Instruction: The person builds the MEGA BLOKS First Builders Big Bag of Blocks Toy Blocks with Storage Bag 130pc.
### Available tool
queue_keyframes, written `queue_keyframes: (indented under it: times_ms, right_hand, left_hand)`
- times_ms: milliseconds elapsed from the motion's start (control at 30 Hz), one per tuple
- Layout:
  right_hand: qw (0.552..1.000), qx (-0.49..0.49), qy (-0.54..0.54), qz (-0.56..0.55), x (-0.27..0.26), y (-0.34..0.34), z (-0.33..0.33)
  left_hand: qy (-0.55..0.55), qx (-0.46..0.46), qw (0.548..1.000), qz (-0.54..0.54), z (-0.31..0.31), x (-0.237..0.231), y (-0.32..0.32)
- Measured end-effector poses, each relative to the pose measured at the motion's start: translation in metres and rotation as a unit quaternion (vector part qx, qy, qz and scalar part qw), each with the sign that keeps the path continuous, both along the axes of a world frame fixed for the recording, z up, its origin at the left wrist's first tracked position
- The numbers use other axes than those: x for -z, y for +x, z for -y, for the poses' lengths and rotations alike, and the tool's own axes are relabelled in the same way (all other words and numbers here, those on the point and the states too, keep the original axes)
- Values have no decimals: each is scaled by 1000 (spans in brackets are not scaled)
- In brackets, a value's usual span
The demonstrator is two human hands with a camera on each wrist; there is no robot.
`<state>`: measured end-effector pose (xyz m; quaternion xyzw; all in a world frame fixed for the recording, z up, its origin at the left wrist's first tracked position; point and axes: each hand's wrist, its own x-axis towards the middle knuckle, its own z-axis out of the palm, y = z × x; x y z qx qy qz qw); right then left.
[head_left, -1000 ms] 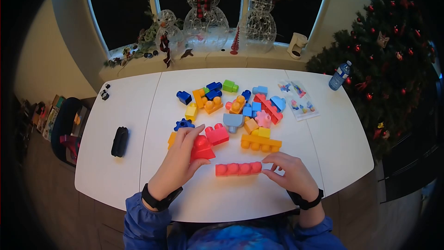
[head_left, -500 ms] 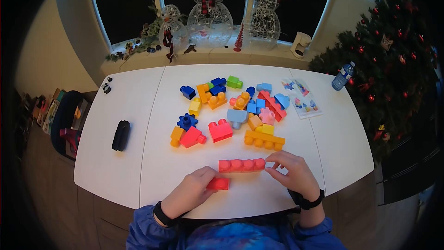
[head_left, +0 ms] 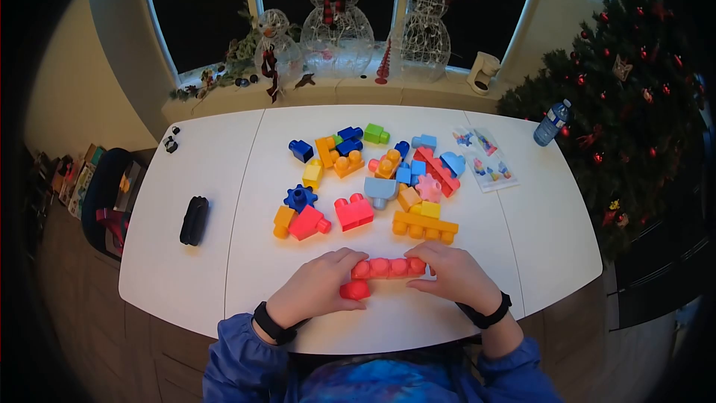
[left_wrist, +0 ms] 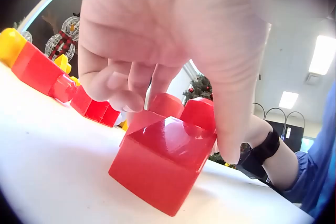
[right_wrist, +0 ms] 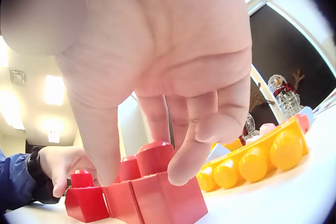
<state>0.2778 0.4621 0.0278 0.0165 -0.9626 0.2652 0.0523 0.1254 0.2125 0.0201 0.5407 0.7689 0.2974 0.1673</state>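
A long coral-red toy block (head_left: 388,268) with a row of studs lies near the table's front edge. My right hand (head_left: 461,275) grips its right end, thumb on the near side and fingers on the far side. Tucked against the near left of the long block is a short red block (head_left: 355,290), held by my left hand (head_left: 319,283). The left fingers reach the long block's left end. In the left wrist view, the short block (left_wrist: 157,169) shows a smooth sloped face beside the thumb. The right wrist view has both red blocks (right_wrist: 163,195) side by side.
Farther back lie loose blocks: a two-stud red block (head_left: 353,213), a red block (head_left: 309,222), a long orange block (head_left: 425,227) and a blue gear-shaped piece (head_left: 300,197). A picture sheet (head_left: 486,163), a water bottle (head_left: 552,123) and a black case (head_left: 194,220) also sit on the table.
My left hand has come from the loose blocks toward the front edge with the short red block, then right, up against the long block. My right hand has closed in on the long block's end.
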Motion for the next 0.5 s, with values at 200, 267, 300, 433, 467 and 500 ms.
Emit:
queue_keyframes:
  times_ms: [200, 267, 300, 433, 467, 500]
  right_hand:
    - [1000, -14, 9, 6, 11, -7, -2]
    - [1000, -12, 13, 0, 12, -8, -2]
    - [1000, -11, 15, -4, 13, -8, -2]
    - [1000, -9, 21, 9, 12, -9, -3]
    - [1000, -5, 17, 9, 9, -8, -2]
    - [1000, 0, 12, 9, 6, -7, -1]
  left_hand:
    - [-2, 23, 999, 31, -4, 1, -6]
    - [2, 25, 999, 35, -4, 3, -7]
    - [4, 26, 999, 36, -4, 3, -7]
    - [16, 13, 999, 32, -5, -5, -8]
    - [32, 4, 999, 28, -6, -11, -11]
    - [48, -4, 999, 24, -7, -16, -15]
